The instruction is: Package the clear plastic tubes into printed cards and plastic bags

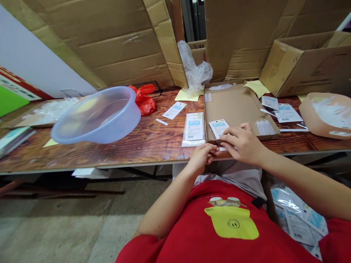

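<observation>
A printed card [218, 127], white with blue and yellow marks, lies over the front left edge of a shallow cardboard tray [233, 106]. My right hand [242, 143] curls over its lower right end, fingertips down on that end. My left hand [203, 157] is pinched close beside it at the table's front edge; what its fingertips hold is too small to make out. Just left is a stack of cards in clear sleeves [194, 128]. Inside the tray, clear plastic pieces [265, 127] lie at the front right, with more slim pieces [220, 87] at the back.
A blue plastic basin [109, 128] stands on the left, with a red plastic bag [144, 100] behind it. At right are loose cards [287, 113], a beige tub [308, 113] of clear pieces and a cardboard box [287, 65]. Packaged cards [298, 223] lie below the table.
</observation>
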`<state>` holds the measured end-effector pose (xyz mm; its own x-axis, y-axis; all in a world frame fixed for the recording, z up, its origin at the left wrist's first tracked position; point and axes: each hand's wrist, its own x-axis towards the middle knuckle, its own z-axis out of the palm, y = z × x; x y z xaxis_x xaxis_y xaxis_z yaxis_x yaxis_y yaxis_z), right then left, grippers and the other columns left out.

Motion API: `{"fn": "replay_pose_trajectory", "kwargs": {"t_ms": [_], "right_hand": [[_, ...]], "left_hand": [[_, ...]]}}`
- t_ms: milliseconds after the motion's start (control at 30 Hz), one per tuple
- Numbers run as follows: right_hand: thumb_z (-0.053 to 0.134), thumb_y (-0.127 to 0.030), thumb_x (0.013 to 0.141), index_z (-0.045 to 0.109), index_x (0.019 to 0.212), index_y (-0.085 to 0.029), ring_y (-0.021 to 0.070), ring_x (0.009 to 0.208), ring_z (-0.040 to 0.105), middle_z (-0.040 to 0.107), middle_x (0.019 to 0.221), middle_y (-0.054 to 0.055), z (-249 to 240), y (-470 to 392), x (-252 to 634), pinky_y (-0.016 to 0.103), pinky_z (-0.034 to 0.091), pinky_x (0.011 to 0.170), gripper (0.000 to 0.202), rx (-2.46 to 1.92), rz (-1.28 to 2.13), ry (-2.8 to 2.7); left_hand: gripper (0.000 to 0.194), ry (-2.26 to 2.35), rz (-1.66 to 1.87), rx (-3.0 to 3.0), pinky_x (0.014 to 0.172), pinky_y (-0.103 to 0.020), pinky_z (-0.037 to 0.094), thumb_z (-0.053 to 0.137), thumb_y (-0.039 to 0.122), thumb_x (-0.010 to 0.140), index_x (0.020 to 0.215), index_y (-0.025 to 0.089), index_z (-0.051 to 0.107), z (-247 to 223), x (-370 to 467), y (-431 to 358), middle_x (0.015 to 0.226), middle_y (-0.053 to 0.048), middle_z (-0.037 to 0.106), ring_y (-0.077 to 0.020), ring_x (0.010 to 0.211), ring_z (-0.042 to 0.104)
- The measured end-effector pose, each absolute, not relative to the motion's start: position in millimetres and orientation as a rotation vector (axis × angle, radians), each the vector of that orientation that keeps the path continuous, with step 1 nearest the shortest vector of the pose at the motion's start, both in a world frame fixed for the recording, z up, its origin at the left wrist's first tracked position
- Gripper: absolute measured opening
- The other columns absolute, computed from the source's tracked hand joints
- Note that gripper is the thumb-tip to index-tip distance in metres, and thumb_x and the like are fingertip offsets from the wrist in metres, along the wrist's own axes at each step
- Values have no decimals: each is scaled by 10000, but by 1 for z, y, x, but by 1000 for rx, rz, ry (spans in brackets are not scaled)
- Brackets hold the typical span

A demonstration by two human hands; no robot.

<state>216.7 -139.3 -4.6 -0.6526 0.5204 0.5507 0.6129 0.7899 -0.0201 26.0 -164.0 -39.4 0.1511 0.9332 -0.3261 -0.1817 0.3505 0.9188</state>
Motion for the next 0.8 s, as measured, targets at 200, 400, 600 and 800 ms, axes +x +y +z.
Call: {"fn": "replay_pose_trajectory", "kwargs": {"t_ms": [200,400,600,800], "right_hand": [[679,-179,905,734,865,-184,186,888,650,720,907,31,3,-142,214,379,294,868,68,-1076,457,-2482],[744,-101,788,691,789,-172,158,762,618,675,809,20,8,-139,206,285,404,738,89,-1281,795,-2372],[662,-40,763,634,741,-177,158,733,572,640,806,28,7,-139,198,263,399,671,142,-1321,764,-2458],[614,-156,852,599,804,-201,160,719,587,646,773,10,22,-136,241,292,446,686,68,-1005,839,-2454]], "left_hand": [[370,1125,936,846,426,-231,107,708,492,660,614,145,590,-40,35,-162,536,1,541,-28,374,281],[285,1173,970,864,446,-236,140,712,389,568,507,138,591,-36,41,-161,479,3,517,-42,409,321],[199,1183,988,840,472,-221,235,680,315,505,465,144,587,-32,45,-163,464,-10,529,-76,460,422],[253,1208,1029,791,450,-247,103,669,387,566,531,139,637,-35,38,-158,452,-5,501,-50,408,292]]}}
